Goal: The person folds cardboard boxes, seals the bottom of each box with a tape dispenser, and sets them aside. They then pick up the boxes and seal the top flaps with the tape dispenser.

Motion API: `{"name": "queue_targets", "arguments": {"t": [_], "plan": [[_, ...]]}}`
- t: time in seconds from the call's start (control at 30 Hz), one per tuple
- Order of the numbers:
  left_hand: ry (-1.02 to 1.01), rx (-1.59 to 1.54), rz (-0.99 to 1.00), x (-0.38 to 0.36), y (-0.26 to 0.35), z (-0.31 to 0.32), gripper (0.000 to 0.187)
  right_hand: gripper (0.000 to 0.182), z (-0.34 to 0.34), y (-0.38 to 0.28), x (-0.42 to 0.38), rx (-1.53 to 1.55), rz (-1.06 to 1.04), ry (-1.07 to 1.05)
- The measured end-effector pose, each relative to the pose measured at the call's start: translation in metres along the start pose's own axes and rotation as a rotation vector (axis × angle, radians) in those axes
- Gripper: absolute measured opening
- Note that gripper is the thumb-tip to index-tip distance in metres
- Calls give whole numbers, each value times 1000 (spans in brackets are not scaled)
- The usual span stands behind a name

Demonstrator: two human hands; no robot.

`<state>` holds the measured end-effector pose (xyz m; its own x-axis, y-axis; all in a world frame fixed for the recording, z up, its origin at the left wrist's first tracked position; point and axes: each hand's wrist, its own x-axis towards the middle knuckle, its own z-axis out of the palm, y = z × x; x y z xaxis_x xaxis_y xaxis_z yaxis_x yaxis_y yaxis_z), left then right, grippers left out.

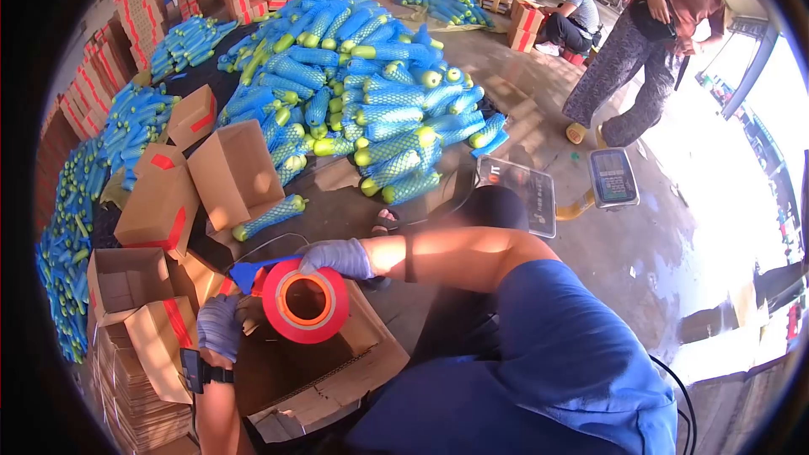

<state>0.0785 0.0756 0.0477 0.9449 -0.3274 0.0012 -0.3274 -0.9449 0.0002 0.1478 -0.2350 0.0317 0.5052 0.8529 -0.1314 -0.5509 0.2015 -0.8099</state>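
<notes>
My right hand (341, 259), in a pale glove, grips a tape dispenser with a blue part (244, 274) and a big roll of red tape (274, 307) around an orange core. The roll hangs above an open cardboard box (371, 333) in front of me; its inside looks dark. My left hand (219, 326), gloved too and with a black device strapped at the wrist, is closed at the box's left edge, right by the dispenser. Its fingertips are partly hidden. Left of it leans another carton (160, 345) with a strip of red tape.
A large heap of long green gourds in blue foam nets (379, 109) lies ahead. Open cartons (236, 173) and stacked flat cardboard (139, 396) stand left. A weighing scale (613, 177) stands right. A person (649, 42) stands beyond it; another (573, 17) sits farther back.
</notes>
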Motion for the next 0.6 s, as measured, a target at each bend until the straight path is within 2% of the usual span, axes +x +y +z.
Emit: {"name": "queue_targets", "arguments": {"t": [0.03, 0.07, 0.13, 0.17, 0.2, 0.23, 0.27, 0.3, 0.33, 0.37, 0.4, 0.43, 0.47, 0.5, 0.57, 0.6], "plan": [[5, -79, -66, 1, 4, -4, 19, 58, 7, 2, 8, -292, -13, 94], [64, -11, 26, 2, -6, 10, 19, 65, 15, 7, 15, -580, -23, 192], [116, 58, 130, 3, -26, 28, 20, 72, 38, 14, 24, -916, -40, 91], [125, 9, 82, 2, -30, 29, 23, 72, 33, 39, 30, -898, -35, 112], [132, -35, 38, 3, -39, 32, 26, 74, 21, 72, 40, -780, -164, 51], [7, 195, -37, 4, -60, 46, 30, 76, 12, 87, 43, -668, -300, -9], [35, -37, -140, -5, -89, 57, 44, 76, 11, 87, 41, -658, -310, 10], [243, 10, -149, -26, -33, 9, 60, 77, 12, 84, 38, -610, -381, 56], [212, -197, -374, -48, -31, 6, 71, 77, 13, 85, 34, -558, -441, 99], [223, -248, -487, -79, -60, 26, 68, 77, 14, 86, 32, -364, -470, 125], [159, -576, -699, -101, -62, 20, 60, 77, 11, 85, 32, -353, -467, 133], [-40, -741, -748, -116, -45, -6, 52, 78, 8, 83, 33, -305, -450, 142], [-1, -1040, -666, -135, -24, -9, 52, 79, 7, 83, 34, -260, -431, 149], [135, -1123, -637, -142, 5, -5, 51, 77, 5, 90, 40, -245, -446, 140], [271, -954, -572, -145, 51, -2, 51, 78, 7, 92, 39, -325, -432, 153], [263, -707, -537, -138, 69, -6, 50, 79, 10, 91, 38, -419, -428, 159]]}}
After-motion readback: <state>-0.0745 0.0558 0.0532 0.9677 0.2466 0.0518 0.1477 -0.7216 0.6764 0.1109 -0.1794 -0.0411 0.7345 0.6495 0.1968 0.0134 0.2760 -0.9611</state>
